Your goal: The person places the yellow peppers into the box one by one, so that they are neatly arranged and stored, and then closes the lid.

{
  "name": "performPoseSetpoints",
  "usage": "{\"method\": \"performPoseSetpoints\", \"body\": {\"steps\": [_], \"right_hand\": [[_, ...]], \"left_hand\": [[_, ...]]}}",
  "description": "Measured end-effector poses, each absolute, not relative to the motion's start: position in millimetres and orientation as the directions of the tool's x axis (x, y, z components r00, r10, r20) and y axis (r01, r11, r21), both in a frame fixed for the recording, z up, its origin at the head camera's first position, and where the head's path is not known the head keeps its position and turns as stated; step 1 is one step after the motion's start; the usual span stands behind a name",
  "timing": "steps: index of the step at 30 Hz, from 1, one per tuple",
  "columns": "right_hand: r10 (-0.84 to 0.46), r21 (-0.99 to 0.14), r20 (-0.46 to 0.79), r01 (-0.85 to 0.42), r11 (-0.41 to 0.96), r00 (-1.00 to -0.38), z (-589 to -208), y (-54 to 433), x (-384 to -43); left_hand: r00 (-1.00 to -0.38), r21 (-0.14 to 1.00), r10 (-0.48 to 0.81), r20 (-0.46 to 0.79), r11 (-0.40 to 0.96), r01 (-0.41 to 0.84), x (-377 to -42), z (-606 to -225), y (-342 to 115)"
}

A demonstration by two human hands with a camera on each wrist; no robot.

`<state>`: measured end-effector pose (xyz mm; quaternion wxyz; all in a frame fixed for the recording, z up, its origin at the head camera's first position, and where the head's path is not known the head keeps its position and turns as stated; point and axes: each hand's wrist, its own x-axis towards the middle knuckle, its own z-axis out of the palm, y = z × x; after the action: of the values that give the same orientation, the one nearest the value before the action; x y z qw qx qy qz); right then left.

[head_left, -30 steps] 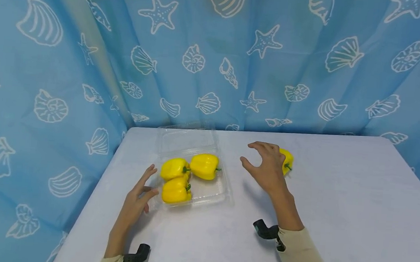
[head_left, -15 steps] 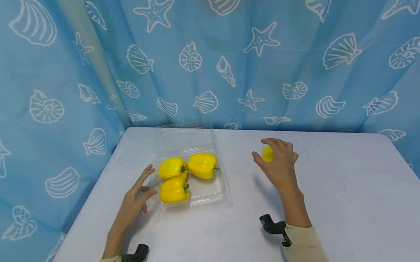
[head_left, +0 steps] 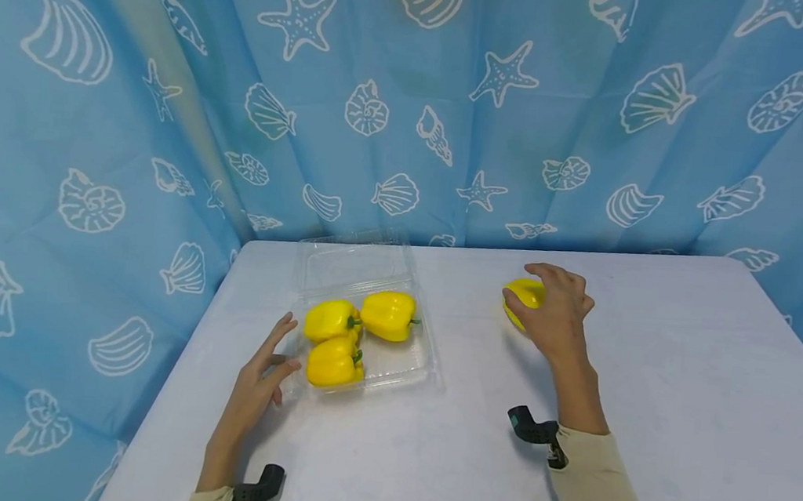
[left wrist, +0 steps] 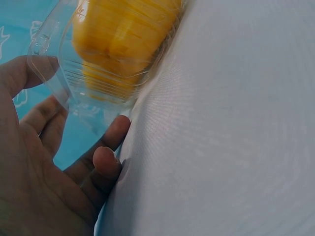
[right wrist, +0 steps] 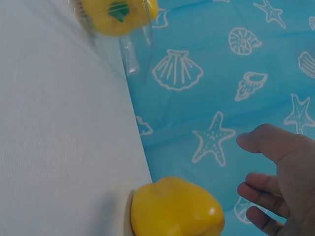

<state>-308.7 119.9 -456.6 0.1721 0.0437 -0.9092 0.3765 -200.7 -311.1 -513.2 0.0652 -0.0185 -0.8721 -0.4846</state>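
Observation:
A clear plastic clamshell container (head_left: 398, 365) lies with its lid folded back at the left of the table. Inside its tray are three yellow bell peppers (head_left: 388, 315). My left hand (head_left: 254, 393) is at the container's left side, fingers spread and relaxed; in the left wrist view the fingertips reach the clear plastic edge. Another yellow bell pepper (head_left: 525, 293) lies on the table to the right. My right hand (head_left: 554, 316) is beside it, thumb and fingers apart in a wide curve. In the right wrist view a gap shows between this pepper (right wrist: 173, 208) and the fingers.
A white cloth covers the table (head_left: 413, 464). Behind it and along the left hangs a blue curtain (head_left: 412, 110) with white shells and starfish. The clear lid (head_left: 354, 269) lies toward the back edge. Each wrist wears a black camera mount (head_left: 532, 430).
My right hand has moved to the right, so that more of the single bell pepper shows between thumb and fingers. The left hand and the container have stayed in place.

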Motion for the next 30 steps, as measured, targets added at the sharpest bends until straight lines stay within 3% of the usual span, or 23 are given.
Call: {"method": "performPoseSetpoints", "body": {"steps": [22, 30], "right_hand": [[0.117, -0.678, 0.248, -0.087, 0.73, -0.962, -470.3, 140.2, -313.8], [0.102, -0.665, 0.211, -0.066, 0.744, -0.972, -474.4, 143.7, -315.1]], "left_hand": [[-0.993, 0.843, -0.069, 0.091, 0.537, 0.039, -197.1, -514.0, -312.2], [-0.991, 0.841, -0.044, 0.124, 0.535, 0.081, -200.3, -514.5, -312.7]]}}
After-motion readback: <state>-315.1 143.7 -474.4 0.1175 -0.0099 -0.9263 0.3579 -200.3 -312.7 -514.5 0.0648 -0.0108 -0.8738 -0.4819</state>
